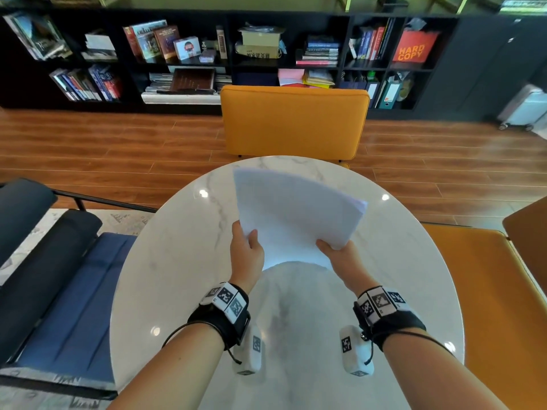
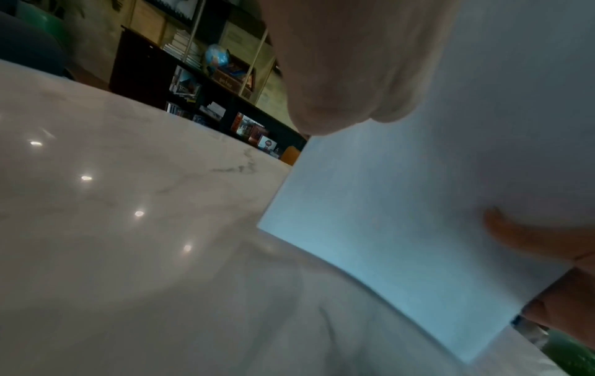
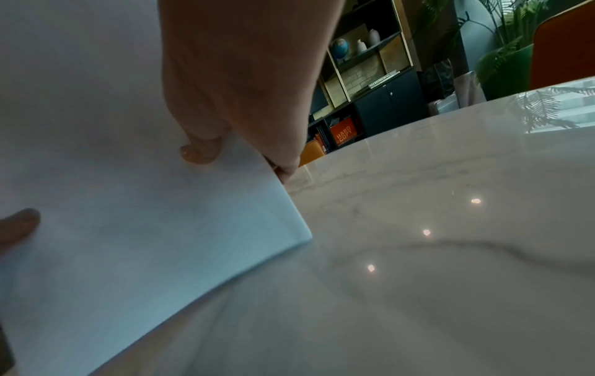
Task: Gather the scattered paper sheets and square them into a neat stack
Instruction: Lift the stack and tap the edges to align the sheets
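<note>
Paper sheets (image 1: 296, 208) are gathered into one bundle, held up tilted over the round marble bench (image 1: 165, 261), lower edge hovering just above or maybe touching the top; can't tell which. Left hand (image 1: 247, 253) pinches the near-left edge, thumb on the upper face, fingers behind. Right hand (image 1: 340, 255) grips the near-right edge, fingers curled under the sheets. In the right wrist view a thumb tip presses the paper (image 3: 128, 229) and a slight fan shows at the corner. The far-right corner in the head view also fans out, so edges are not flush yet.

Handling judgement: light, thin, floppy stack; it bows if held by one edge only, and sheets slide easily on each other and on the glossy bench. Best hold is loose, on both opposite side edges around the middle, letting sheets drop while tapping a long edge on the bench. A tight pinch would lock in the misalignment; corners crumple easily.

An orange chair (image 1: 293, 122) stands behind the bench.
</note>
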A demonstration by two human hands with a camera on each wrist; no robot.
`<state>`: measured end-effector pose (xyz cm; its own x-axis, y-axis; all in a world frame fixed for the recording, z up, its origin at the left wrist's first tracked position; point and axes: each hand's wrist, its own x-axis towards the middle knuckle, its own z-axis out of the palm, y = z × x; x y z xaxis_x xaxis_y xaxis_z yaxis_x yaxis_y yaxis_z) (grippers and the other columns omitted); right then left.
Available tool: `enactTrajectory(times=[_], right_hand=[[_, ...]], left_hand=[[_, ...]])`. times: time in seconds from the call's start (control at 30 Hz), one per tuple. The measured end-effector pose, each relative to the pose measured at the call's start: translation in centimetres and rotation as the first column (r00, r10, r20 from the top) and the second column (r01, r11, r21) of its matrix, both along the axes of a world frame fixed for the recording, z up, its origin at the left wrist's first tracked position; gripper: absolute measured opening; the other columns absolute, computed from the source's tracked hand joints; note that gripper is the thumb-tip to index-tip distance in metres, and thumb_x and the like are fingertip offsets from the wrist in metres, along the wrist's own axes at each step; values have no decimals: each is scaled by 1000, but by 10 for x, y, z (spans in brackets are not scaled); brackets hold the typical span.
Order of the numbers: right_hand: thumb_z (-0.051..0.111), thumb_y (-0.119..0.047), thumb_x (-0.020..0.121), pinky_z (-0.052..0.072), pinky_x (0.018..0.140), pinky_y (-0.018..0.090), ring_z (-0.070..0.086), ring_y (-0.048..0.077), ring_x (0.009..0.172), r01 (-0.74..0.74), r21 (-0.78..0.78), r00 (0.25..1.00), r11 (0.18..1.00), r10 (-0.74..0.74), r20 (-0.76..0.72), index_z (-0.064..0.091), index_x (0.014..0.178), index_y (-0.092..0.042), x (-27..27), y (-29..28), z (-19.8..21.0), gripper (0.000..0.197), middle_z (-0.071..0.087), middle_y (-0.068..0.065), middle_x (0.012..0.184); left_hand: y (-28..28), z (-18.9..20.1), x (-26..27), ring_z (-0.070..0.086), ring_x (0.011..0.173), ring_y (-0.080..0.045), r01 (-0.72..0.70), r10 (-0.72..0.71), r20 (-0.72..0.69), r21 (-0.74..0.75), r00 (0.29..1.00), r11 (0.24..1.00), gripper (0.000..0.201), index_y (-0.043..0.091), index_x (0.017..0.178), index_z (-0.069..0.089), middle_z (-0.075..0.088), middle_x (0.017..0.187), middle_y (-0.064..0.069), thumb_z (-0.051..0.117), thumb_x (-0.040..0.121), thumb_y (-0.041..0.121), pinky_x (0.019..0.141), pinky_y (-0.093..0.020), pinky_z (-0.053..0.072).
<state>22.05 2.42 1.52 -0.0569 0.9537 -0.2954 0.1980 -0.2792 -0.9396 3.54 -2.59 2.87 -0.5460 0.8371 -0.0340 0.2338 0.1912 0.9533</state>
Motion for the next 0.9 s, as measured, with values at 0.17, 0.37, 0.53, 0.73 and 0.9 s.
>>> enactTrajectory(times=[0.17,0.37,0.53,0.73,0.9], right_hand=[[70,-17,82,54,91,46,69,31,97,19,-12,998,1000,-20,-65,69,98,-8,9,11,20,18,72,16,107],[64,-22,86,55,89,41,68,24,100,-3,77,998,997,7,-57,61,117,-13,13,1,25,32,70,7,112],[59,-14,88,54,91,49,67,28,99,71,124,996,990,-64,-59,57,105,-24,7,-12,12,20,69,9,109],[55,1,88,45,96,34,59,19,105,60,216,998,975,-56,-26,54,115,-19,0,-14,5,34,64,4,110],[54,1,89,45,94,38,58,21,103,66,159,997,985,-71,26,57,112,-13,0,-21,-29,27,64,5,105]], left_hand=[[9,28,-12,57,97,-14,71,-70,-10,61,997,996,29,12,123,45,57,109,2,44,95,7,76,-13,42],[22,40,-23,58,94,-16,32,-35,56,45,998,998,28,11,120,47,59,109,-2,47,93,8,74,-20,45],[15,36,-21,59,99,-20,14,-17,79,42,997,999,30,12,122,45,58,109,-1,46,93,9,81,-28,45],[-3,31,-7,49,110,-10,8,-11,26,105,1000,994,45,5,140,31,46,119,7,44,97,10,78,-2,36],[-16,-2,-2,46,121,-15,-18,16,86,24,996,1000,53,2,145,20,41,144,-17,43,98,13,89,-12,29]])
